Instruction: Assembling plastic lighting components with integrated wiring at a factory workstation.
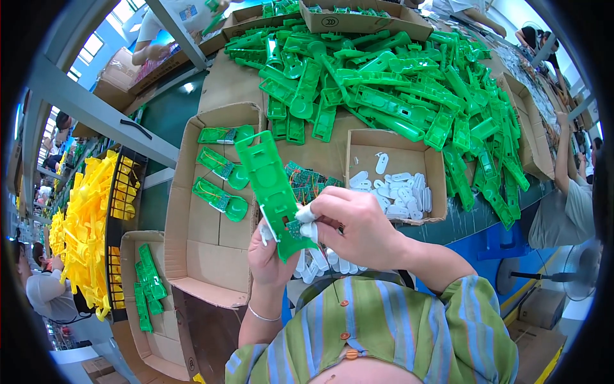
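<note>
My left hand (270,261) grips the lower end of a long green plastic housing (267,176), tilted upright in front of me. White covers wrap some fingertips on both hands. My right hand (368,225) is closed in a pinch at the edge of a small green circuit board (293,230) lying against the housing's lower part; the exact contact is partly hidden by the fingers. Behind the housing lie several circuit boards with wires (310,181). To the left, a cardboard tray (208,256) holds several green housings fitted with boards (220,198).
A large heap of green housings (396,83) covers the far table. White oval plastic parts (403,192) lie in a carton (364,142) at right, more (313,265) near my lap. Yellow parts (89,217) fill a black crate at left, beside a metal post (102,115). Other people work around.
</note>
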`<control>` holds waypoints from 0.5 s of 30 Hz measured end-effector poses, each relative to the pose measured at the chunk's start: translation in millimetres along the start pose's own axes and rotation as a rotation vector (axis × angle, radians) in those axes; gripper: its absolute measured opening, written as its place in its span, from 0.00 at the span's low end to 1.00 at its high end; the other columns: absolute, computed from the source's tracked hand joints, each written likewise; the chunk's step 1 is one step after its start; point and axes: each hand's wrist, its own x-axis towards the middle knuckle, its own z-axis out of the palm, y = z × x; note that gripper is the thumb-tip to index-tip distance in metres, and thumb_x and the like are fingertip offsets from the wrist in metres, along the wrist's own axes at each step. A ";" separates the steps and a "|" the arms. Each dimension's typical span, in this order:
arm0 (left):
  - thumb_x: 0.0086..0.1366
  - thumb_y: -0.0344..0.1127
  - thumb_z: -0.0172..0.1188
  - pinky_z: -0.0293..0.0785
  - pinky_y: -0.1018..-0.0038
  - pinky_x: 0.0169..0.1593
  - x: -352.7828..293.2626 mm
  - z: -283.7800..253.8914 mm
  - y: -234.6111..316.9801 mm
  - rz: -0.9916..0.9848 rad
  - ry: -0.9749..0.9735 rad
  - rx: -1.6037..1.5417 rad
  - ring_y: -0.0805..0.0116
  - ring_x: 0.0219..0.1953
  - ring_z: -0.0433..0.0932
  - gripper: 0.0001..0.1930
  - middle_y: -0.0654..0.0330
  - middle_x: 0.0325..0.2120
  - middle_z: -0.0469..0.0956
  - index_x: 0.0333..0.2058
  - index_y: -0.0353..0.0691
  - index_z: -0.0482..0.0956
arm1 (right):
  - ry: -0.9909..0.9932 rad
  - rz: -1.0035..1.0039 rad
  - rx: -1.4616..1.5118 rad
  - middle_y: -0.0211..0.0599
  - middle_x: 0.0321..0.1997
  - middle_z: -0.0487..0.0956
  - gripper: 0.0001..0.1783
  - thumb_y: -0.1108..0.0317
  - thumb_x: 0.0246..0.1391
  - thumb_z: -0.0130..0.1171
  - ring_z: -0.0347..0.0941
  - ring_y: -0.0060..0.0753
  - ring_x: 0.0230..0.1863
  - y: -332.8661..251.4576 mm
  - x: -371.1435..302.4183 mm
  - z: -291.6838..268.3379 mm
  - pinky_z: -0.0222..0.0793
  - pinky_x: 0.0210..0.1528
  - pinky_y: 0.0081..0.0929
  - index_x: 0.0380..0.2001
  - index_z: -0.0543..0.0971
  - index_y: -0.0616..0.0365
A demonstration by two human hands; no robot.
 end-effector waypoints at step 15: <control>0.66 0.39 0.50 0.67 0.65 0.56 -7.0 3.2 -6.8 0.004 0.034 0.011 0.64 0.53 0.71 0.25 0.55 0.51 0.69 0.57 0.33 0.59 | -0.018 -0.259 -0.349 0.44 0.33 0.68 0.16 0.80 0.33 0.60 0.70 0.35 0.27 0.0 -7.2 11.2 0.70 0.25 0.27 0.32 0.73 0.69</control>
